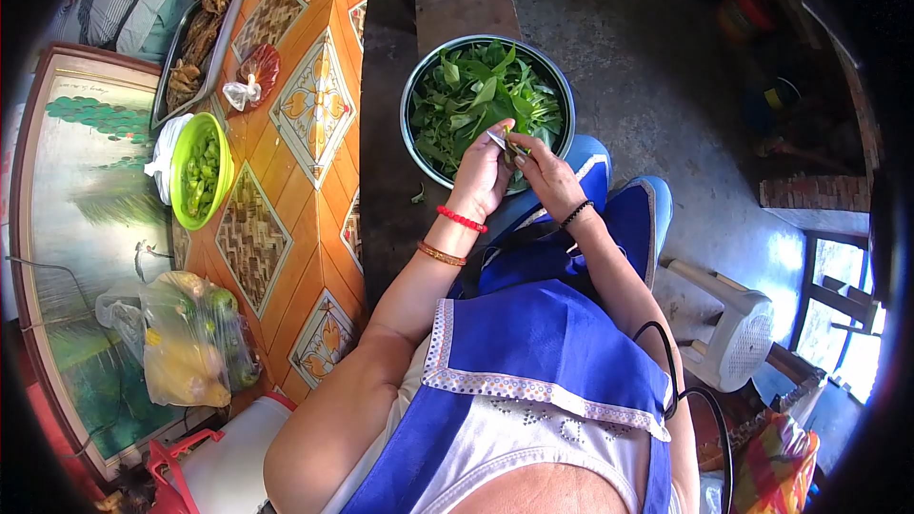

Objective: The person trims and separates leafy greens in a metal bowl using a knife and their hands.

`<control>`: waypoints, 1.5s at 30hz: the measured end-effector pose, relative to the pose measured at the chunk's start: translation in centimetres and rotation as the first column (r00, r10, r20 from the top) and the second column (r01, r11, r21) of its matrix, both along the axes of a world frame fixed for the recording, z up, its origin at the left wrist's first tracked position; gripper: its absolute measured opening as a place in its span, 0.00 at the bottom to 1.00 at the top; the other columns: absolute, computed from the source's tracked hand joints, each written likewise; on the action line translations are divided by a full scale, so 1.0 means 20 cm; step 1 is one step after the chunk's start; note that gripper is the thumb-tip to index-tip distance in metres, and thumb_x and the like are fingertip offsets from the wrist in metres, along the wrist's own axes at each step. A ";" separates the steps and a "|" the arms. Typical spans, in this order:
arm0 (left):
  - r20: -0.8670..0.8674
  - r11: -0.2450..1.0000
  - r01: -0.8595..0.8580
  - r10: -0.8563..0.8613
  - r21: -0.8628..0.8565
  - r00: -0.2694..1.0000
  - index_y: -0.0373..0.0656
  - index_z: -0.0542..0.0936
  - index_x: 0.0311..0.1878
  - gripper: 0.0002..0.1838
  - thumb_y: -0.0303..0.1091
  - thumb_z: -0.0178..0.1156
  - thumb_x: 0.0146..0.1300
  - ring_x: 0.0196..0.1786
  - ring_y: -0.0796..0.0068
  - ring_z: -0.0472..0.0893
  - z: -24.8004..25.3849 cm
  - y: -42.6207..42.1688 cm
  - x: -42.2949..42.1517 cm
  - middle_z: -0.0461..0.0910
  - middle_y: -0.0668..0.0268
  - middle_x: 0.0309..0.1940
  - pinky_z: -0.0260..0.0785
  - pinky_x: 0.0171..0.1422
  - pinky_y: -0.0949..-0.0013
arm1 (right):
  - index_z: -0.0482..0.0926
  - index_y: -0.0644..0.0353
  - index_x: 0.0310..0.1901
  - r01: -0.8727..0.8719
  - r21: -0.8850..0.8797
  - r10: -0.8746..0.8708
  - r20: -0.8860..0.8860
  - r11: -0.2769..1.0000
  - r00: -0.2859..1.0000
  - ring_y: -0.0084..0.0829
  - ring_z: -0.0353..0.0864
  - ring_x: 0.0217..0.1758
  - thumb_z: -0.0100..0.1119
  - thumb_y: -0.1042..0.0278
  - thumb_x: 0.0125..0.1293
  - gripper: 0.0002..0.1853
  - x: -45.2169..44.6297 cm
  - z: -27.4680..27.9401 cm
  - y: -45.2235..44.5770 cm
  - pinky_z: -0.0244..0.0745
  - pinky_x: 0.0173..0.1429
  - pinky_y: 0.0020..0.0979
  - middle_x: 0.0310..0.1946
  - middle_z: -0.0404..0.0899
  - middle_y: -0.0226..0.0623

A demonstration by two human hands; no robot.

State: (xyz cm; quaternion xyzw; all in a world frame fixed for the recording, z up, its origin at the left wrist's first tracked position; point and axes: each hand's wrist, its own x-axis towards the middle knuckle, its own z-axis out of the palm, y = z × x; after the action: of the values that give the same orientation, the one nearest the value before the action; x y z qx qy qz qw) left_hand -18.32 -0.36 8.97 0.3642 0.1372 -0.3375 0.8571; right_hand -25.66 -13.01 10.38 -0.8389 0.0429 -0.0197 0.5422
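Observation:
My left hand (482, 173), with a red beaded bracelet at the wrist, is closed on a green leafy stem (507, 130) above the near rim of a basin. My right hand (552, 179), wearing a dark bracelet, is closed on what looks like a small knife (496, 139); its short shiny blade points toward my left fingers. The fingertips of both hands nearly meet, and the grip details are partly hidden. Below them the round basin (408, 124) holds a heap of green leaves (476, 86), just in front of my knees.
On the patterned table (319, 143) at left are a green bowl (227, 176) of green peppers, a tied bag of red sauce (257, 76), a metal tray (205, 86) of brown food and a plastic bag (181, 343) of produce. A white stool (738, 338) stands at right.

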 end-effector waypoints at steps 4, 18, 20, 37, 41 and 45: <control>0.043 0.997 0.068 -0.069 0.021 0.997 0.39 0.76 0.57 0.14 0.26 0.47 0.72 0.41 0.78 0.79 0.02 0.01 0.01 0.79 0.67 0.42 0.75 0.45 0.74 | 0.67 0.54 0.65 -0.005 -0.027 0.001 -0.141 1.000 0.990 0.51 0.79 0.53 0.49 0.65 0.71 0.21 0.00 0.06 -0.01 0.74 0.56 0.41 0.49 0.79 0.51; -0.005 0.992 0.114 -0.114 0.045 0.993 0.39 0.76 0.57 0.14 0.25 0.47 0.72 0.43 0.77 0.79 0.01 0.02 0.00 0.79 0.65 0.44 0.75 0.46 0.73 | 0.69 0.52 0.63 0.024 -0.066 -0.022 0.025 0.998 0.999 0.50 0.79 0.53 0.49 0.67 0.70 0.20 0.00 -0.02 -0.02 0.74 0.53 0.42 0.50 0.79 0.51; 0.023 0.988 0.149 -0.150 0.040 0.988 0.38 0.76 0.57 0.15 0.27 0.46 0.72 0.41 0.76 0.79 0.00 0.02 -0.01 0.79 0.65 0.44 0.73 0.47 0.73 | 0.68 0.51 0.63 0.031 -0.057 -0.030 0.010 0.998 0.999 0.50 0.79 0.52 0.49 0.67 0.70 0.20 0.00 -0.02 -0.03 0.74 0.53 0.42 0.50 0.79 0.51; 0.171 0.871 0.397 -0.455 0.291 0.874 0.42 0.78 0.48 0.09 0.31 0.60 0.67 0.37 0.87 0.75 0.06 0.10 0.03 0.77 0.76 0.36 0.69 0.44 0.81 | 0.71 0.47 0.60 0.095 -0.227 -0.086 0.050 0.969 0.995 0.52 0.80 0.48 0.50 0.64 0.71 0.17 -0.01 -0.03 -0.04 0.75 0.49 0.45 0.46 0.79 0.50; 0.202 0.816 0.434 -0.532 0.382 0.822 0.42 0.80 0.48 0.09 0.31 0.60 0.66 0.41 0.86 0.77 0.09 0.14 0.07 0.79 0.74 0.39 0.70 0.45 0.79 | 0.71 0.48 0.59 0.096 -0.209 -0.089 0.041 0.973 0.995 0.52 0.80 0.48 0.50 0.63 0.71 0.17 -0.01 -0.03 -0.03 0.75 0.49 0.45 0.46 0.79 0.50; 0.186 0.786 0.518 -0.595 0.338 0.782 0.41 0.78 0.54 0.14 0.30 0.62 0.65 0.40 0.86 0.77 0.10 0.20 0.10 0.80 0.73 0.39 0.70 0.44 0.79 | 0.71 0.52 0.59 0.165 -0.216 -0.163 0.028 0.962 0.986 0.52 0.80 0.48 0.51 0.61 0.71 0.17 0.00 -0.06 -0.08 0.75 0.50 0.44 0.46 0.80 0.50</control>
State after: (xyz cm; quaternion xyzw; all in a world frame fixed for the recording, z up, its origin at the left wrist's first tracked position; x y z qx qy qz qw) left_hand -16.35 3.63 11.05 0.5453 -0.0568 -0.5001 0.6703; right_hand -25.69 -14.59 9.14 -0.8867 0.1071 -0.0734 0.4438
